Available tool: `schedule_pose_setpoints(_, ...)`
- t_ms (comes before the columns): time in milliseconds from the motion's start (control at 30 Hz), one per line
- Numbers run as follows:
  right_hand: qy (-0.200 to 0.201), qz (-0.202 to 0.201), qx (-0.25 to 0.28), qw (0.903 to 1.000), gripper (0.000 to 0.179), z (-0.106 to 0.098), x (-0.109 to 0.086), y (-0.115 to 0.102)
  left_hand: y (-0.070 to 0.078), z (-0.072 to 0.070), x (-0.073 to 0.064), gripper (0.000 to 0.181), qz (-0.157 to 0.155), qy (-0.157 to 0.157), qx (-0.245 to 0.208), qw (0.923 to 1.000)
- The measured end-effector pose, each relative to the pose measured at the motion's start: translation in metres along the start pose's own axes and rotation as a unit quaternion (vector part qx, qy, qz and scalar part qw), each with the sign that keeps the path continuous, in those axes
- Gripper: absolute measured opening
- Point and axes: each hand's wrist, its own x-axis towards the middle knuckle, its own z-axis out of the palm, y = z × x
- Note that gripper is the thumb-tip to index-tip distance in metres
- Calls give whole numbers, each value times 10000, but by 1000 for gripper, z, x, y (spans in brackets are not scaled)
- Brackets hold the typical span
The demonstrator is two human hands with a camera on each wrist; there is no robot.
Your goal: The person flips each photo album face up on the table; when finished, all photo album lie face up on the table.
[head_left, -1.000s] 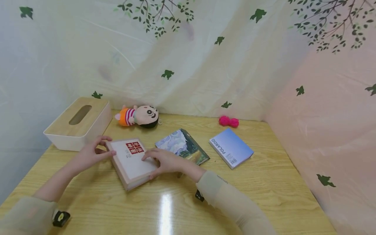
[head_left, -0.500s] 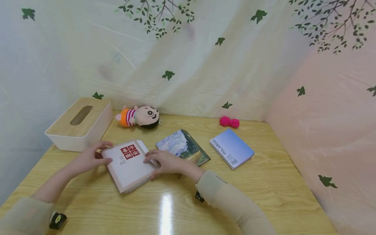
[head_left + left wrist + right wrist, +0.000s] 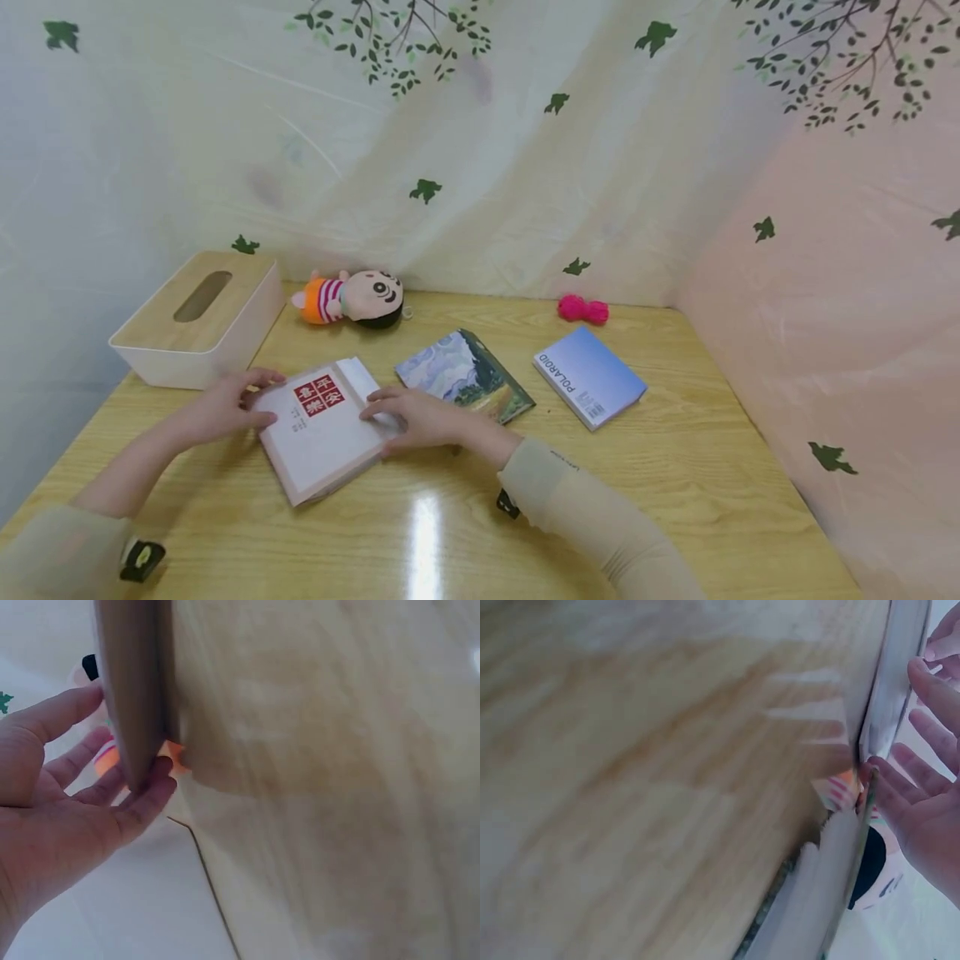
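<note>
A white book [image 3: 322, 450] with red square characters lies tilted on the table, between both hands. My left hand [image 3: 213, 417] grips its left edge, thumb on top; in the left wrist view the fingers [image 3: 142, 814] reach round the book's edge [image 3: 131, 682]. At the right, a pale strip [image 3: 358, 379] shows from under the cover. My right hand [image 3: 427, 421] holds that side, fingertips on top and thumb at the near edge. In the right wrist view the right hand [image 3: 930, 817] lies against the book's side [image 3: 896, 675]; its underside is hidden.
A painting-covered book [image 3: 468, 375] lies right behind the right hand. Farther right is a blue-white POLAROID book [image 3: 590, 379]. A tissue box [image 3: 195, 358] stands at the left, a plush doll [image 3: 348, 298] and pink yarn [image 3: 582, 309] at the back.
The white book's cover has slid left and slightly nearer with the left hand, baring a pale strip at its right side. The right hand has stayed nearly in place.
</note>
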Motion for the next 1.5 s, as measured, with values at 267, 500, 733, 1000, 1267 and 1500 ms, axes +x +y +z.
schedule_pose_setpoints(267,199,25,-74,9998,61,-18,-20,0,23,-8,10,66,68,50,288,9995)
schedule_pose_setpoints(500,517,64,107,9986,63,-41,-45,2,53,-15,19,65,403,288,501,9975)
schedule_pose_setpoints(733,834,177,210,9961,64,-60,-76,12,86,-11,38,66,603,306,538,9963)
schedule_pose_setpoints(1000,1292,532,380,9895,64,-71,-114,29,115,6,66,79,760,155,365,9963)
schedule_pose_setpoints(1267,1660,709,419,9827,65,-67,-142,53,133,29,95,84,1235,130,52,9923)
schedule_pose_setpoints(1500,1563,1179,749,9778,75,-57,-156,75,145,50,118,84,1344,-146,-143,9907)
